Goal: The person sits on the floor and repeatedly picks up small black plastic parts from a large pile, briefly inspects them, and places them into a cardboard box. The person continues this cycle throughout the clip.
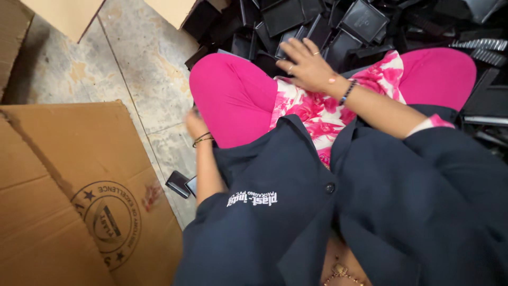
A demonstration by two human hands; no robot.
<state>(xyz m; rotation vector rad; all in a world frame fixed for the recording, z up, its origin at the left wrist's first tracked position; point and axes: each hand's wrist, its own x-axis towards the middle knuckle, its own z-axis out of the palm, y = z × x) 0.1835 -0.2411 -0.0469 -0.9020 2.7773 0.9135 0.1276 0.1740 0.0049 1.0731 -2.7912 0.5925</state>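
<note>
My right hand [308, 66] lies palm down with its fingers spread on my lap, at the edge of a heap of black plastic trays [365, 21]. It holds nothing and wears rings and a beaded bracelet. My left hand [194, 125] is down beside my left thigh in pink leggings [233, 95], close to the stone floor [143, 58]. Its fingers are hidden behind the thigh, so I cannot see whether it holds anything. A small black plastic piece [179, 184] lies on the floor by my left forearm.
A large flattened brown cardboard box [63, 185] with a round printed stamp covers the floor at the left. More cardboard [69, 16] stands at the top left. The black trays spread along the top and right side.
</note>
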